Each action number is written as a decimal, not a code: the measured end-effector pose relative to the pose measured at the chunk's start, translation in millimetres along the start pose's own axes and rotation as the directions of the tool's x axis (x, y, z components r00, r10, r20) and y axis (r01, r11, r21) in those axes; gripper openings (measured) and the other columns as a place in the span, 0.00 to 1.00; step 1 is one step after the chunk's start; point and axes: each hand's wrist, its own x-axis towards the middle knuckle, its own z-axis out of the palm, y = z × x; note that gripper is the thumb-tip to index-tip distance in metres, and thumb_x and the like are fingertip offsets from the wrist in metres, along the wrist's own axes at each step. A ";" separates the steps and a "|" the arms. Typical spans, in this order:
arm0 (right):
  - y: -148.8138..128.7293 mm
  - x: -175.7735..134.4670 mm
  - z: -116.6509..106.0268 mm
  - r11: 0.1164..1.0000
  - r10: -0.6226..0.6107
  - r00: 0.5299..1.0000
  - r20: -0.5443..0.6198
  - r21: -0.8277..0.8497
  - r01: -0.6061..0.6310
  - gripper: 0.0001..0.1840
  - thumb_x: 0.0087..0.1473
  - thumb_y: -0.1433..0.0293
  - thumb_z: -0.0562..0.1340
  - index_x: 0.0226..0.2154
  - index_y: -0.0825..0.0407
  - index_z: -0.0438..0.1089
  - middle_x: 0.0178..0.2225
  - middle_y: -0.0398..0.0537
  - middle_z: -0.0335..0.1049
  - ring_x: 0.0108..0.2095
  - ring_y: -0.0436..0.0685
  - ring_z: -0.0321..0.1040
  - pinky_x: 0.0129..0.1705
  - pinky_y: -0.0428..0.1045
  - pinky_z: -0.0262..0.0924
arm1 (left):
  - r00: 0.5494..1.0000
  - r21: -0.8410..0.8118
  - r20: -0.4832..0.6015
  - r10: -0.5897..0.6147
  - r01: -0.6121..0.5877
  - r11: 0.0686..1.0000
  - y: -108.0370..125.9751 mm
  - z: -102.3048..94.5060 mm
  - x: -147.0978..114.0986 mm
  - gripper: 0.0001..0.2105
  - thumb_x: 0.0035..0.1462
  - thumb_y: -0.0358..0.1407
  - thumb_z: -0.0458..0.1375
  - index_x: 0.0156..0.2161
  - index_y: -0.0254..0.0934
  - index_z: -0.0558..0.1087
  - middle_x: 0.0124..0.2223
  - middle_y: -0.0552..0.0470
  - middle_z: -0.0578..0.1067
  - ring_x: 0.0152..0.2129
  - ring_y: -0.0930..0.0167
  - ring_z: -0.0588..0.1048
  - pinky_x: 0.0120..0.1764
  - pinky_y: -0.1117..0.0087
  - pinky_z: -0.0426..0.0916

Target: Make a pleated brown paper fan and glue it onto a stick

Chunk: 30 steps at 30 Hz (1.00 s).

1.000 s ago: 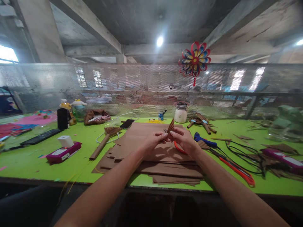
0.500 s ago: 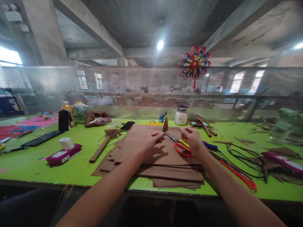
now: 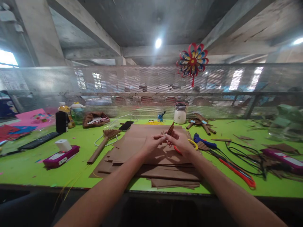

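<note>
Just above the stack of brown paper sheets [image 3: 134, 138], my two hands meet at the fingertips. A small pleated brown paper fan [image 3: 170, 128] stands up between them. My left hand [image 3: 152, 144] is closed in a pinch at its lower end, and my right hand [image 3: 179, 142] pinches it from the other side. Under my right hand lie the scissors; a red handle [image 3: 176, 149] and a yellow handle [image 3: 193, 144] show, while the blades are hidden.
Left of the stack lies a brown paper fan on a rolled stem [image 3: 100, 146], near a purple power strip [image 3: 62, 156]. On the right are a blue glue gun [image 3: 204, 141], a red cutter [image 3: 239, 171] and black cable [image 3: 246, 157]. A white jar [image 3: 180, 114] stands behind.
My right hand has moved left to join my left hand at the pleated paper fan. It now covers most of the scissors. The fan has shifted slightly right.
</note>
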 end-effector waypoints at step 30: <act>-9.5 -2.1 -8.3 0.973 -0.022 1.000 0.001 0.231 0.022 0.12 0.43 0.63 0.65 0.30 0.54 0.70 0.22 0.42 0.66 0.22 0.47 0.59 0.27 0.46 0.56 | 0.945 -0.329 0.314 -0.090 0.197 0.924 -2.6 -4.5 -1.9 0.10 0.46 0.37 0.60 0.32 0.30 0.74 0.31 0.46 0.73 0.29 0.72 0.70 0.36 0.70 0.61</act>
